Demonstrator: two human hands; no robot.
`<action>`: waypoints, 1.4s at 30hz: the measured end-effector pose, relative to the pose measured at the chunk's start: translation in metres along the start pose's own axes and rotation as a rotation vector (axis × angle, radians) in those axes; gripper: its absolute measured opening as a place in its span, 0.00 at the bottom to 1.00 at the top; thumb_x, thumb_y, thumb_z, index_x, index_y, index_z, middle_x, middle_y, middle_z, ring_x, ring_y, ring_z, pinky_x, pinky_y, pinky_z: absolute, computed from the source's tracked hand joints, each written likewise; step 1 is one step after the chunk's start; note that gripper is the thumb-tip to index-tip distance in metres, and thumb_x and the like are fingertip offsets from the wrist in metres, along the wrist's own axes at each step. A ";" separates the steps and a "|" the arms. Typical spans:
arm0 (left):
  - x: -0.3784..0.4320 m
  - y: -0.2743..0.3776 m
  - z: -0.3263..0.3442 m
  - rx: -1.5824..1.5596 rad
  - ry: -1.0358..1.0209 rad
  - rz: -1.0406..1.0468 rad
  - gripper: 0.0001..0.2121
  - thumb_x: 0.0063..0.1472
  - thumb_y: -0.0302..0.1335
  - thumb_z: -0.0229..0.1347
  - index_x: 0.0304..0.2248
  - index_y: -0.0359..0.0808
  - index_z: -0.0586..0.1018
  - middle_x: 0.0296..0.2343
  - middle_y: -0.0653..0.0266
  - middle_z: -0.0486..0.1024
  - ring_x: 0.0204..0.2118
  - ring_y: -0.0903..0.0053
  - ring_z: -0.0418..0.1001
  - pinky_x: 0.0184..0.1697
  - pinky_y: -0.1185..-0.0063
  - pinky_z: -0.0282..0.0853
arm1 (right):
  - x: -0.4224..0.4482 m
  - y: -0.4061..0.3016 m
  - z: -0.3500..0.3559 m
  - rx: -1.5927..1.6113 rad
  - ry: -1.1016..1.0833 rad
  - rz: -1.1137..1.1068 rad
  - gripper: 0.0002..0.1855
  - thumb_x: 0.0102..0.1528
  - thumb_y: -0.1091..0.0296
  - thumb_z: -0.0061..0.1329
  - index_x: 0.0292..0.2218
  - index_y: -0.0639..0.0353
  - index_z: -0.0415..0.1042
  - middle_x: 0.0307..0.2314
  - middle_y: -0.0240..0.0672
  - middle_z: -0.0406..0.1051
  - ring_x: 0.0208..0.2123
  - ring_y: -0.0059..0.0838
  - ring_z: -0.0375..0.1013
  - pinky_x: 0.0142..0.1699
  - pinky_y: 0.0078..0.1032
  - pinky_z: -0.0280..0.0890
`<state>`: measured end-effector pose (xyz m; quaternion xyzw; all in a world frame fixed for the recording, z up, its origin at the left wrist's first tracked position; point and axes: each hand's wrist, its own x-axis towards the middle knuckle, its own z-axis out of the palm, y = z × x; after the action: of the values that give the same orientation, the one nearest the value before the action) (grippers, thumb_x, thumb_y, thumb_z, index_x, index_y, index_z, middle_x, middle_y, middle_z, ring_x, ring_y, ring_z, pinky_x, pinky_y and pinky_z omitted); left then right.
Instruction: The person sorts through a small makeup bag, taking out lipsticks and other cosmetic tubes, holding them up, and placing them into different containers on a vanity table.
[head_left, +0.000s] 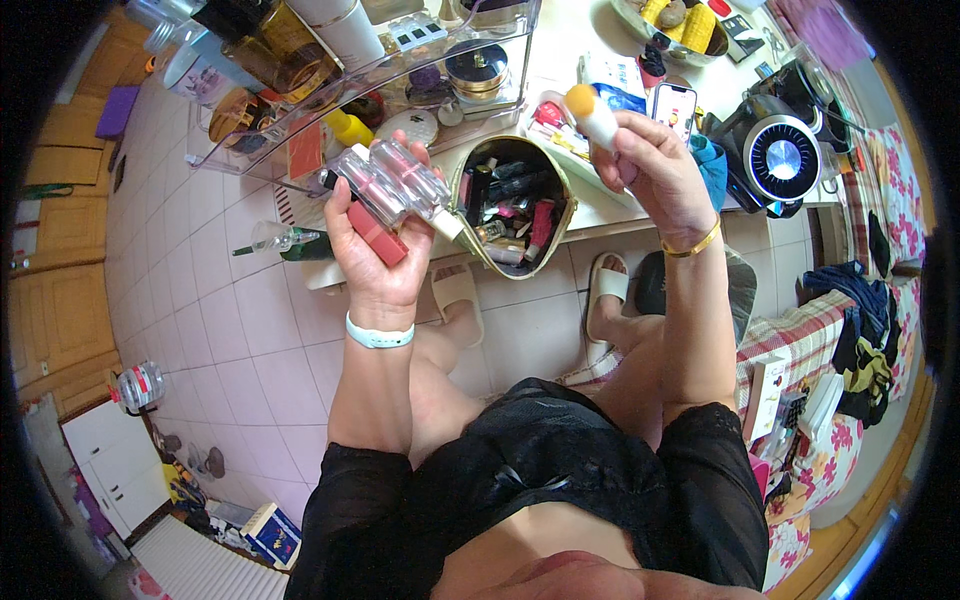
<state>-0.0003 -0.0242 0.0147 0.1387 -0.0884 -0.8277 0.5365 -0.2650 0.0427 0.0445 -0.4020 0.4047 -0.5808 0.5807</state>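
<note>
Several lipstick tubes, among them clear-cased ones (390, 180) and a red one (377, 234), lie bunched in my left hand (379, 270), fingers curled around them. Raised over the table, my right hand (652, 161) pinches a small white tube with a yellow-orange cap (592, 112). Between the two hands sits an unzipped makeup bag (568, 214), its rim spread wide. Inside it are dark tubes, a red-pink tube (541, 229) and other small cosmetics. The bag hangs partly over the table's front edge, beside my left fingertips.
A clear acrylic organizer (517, 105) full of bottles and compacts stands at the back left. A white tray (577, 161) with small items lies behind the bag. Farther right are a lit phone (673, 109), a black round-faced appliance (782, 157) and a bowl of corn (705, 56).
</note>
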 end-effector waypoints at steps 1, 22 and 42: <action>0.000 0.001 0.000 0.006 -0.002 0.004 0.31 0.54 0.37 0.57 0.53 0.31 0.62 0.50 0.54 0.65 0.53 0.62 0.64 0.57 0.63 0.60 | 0.002 0.000 -0.002 -0.127 0.037 0.007 0.15 0.56 0.64 0.50 0.41 0.65 0.73 0.22 0.24 0.70 0.25 0.12 0.65 0.30 0.11 0.59; -0.003 0.003 0.001 -0.018 0.000 -0.021 0.30 0.56 0.38 0.55 0.54 0.32 0.61 0.51 0.54 0.64 0.53 0.62 0.64 0.57 0.61 0.60 | 0.004 0.003 0.022 -0.950 0.119 -0.101 0.09 0.51 0.68 0.52 0.34 0.61 0.76 0.22 0.42 0.73 0.23 0.29 0.74 0.31 0.25 0.67; -0.007 0.002 0.007 0.039 0.030 0.001 0.31 0.55 0.38 0.56 0.54 0.31 0.61 0.51 0.54 0.64 0.53 0.63 0.64 0.58 0.64 0.60 | -0.007 0.082 0.092 -1.911 -0.264 -0.232 0.07 0.42 0.67 0.47 0.19 0.59 0.75 0.21 0.34 0.71 0.35 0.32 0.65 0.38 0.27 0.57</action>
<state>0.0013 -0.0189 0.0226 0.1614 -0.0964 -0.8234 0.5354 -0.1507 0.0500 -0.0001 -0.8034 0.5952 -0.0111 -0.0111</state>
